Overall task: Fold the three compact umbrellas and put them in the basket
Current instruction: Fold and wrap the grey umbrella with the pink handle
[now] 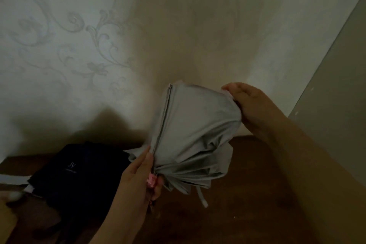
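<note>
Pale wallpaper with a raised scrolling leaf pattern [83, 31] fills most of the view, dim and shadowed, and meets a dark reddish-brown wooden surface [247, 194] along the bottom; a plain grey panel [336, 105] stands at the right edge. Held in the air above that surface is a light grey compact umbrella with a thin, matte fabric canopy [194, 125], collapsed but not yet rolled: the cloth hangs in loose soft pleats, one straight metal rib [163, 119] shows along its left side, and a narrow closing strap [202, 196] dangles free below. The left hand [136, 180] has its grip clamped on the bunched lower end, near a small pink piece [151, 181] whose exact nature is hard to tell. The right hand [251, 109] has its grip curled over the canopy's top end. A second, dark navy folded umbrella with small pale lettering [79, 170] lies on the surface, well to the left and apart from both hands. No basket is in view. The step in hand looks like tidying the grey canopy. To do it well, I would keep the lower end held firm, smooth each pleat flat in one direction around the shaft, then wind the strap snugly. The slippery cloth will likely spring loose if the hold slackens, and a rib caught crosswise would leave a bulge.
</note>
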`<state>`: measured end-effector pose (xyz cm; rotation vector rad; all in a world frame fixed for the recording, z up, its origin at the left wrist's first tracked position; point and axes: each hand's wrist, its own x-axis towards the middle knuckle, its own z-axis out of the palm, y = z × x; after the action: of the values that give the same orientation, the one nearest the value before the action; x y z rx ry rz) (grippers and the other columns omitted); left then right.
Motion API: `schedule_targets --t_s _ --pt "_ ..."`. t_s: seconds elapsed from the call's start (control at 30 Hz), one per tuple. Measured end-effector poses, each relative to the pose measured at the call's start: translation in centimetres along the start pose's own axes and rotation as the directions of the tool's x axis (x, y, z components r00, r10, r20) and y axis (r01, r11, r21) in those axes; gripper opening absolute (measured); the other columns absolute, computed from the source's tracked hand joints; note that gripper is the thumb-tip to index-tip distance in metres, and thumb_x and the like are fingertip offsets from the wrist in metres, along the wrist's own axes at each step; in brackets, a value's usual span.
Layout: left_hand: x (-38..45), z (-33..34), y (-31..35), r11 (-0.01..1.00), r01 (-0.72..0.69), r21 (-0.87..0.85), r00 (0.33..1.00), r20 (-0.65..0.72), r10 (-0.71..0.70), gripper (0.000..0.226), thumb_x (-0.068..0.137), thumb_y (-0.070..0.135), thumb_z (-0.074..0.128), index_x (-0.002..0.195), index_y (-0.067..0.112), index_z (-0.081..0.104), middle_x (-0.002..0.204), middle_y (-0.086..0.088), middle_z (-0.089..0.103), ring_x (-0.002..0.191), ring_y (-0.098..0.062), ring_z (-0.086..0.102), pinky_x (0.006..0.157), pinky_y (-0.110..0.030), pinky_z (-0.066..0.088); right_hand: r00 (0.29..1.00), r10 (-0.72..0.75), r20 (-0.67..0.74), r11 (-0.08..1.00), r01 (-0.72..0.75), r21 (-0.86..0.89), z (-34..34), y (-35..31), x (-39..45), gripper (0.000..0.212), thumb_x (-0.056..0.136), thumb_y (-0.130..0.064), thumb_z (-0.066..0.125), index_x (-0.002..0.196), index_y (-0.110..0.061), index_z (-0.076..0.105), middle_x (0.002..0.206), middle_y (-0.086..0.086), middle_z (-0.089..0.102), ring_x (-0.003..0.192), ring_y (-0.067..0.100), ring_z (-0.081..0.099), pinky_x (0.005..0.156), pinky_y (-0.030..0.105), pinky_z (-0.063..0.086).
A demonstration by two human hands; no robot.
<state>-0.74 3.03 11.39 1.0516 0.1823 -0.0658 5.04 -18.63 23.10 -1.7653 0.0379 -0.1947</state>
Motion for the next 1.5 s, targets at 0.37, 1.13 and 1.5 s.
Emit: schedule_targets --t_s 0.37,1.13,1.5 --pt "0.5 0.4 0.3 0.994 0.063 -0.087 0.997 -0.038 -0.066 0.035 0.081 0.029 0.055 0.105 0.004 0.057 0.057 -0.007 0.045 0.033 -0.008 0.041 0.029 -0.016 0.031 0.874 -0.456 0.166 0.566 0.429 -0.704 4.7 5.9 -5.9 0.014 0.083 -0.019 0.065 0.096 -0.02 0.059 0.102 -0.005 0.045 0.096 0.008 0.04 0.085 0.029 0.046" --pt "-0.6 1.4 1.6 0.987 -0.111 0.112 0.977 -0.172 0.129 0.035 0.096 0.018 0.048 0.129 0.03 0.05 0.054 -0.01 0.046 0.04 -0.014 0.042 0.032 -0.019 0.032 0.673 -0.727 -0.137 0.604 0.532 -0.594 6.4 4.4 -5.9 0.013 0.078 -0.028 0.055 0.081 -0.032 0.042 0.096 -0.015 0.036 0.096 0.008 0.038 0.077 0.036 0.043" --pt "-1.5 2.4 2.5 0.951 -0.271 0.148 0.937 -0.187 0.296 0.041 0.094 0.018 0.05 0.131 0.036 0.047 0.043 0.008 0.045 0.04 -0.005 0.04 0.036 -0.016 0.036 0.808 -0.499 -0.312 0.837 0.356 -0.416 4.9 2.4 -6.6 0.046 0.077 -0.008 0.069 0.107 -0.032 0.043 0.102 -0.013 0.041 0.08 0.003 0.051 0.054 0.017 0.044"
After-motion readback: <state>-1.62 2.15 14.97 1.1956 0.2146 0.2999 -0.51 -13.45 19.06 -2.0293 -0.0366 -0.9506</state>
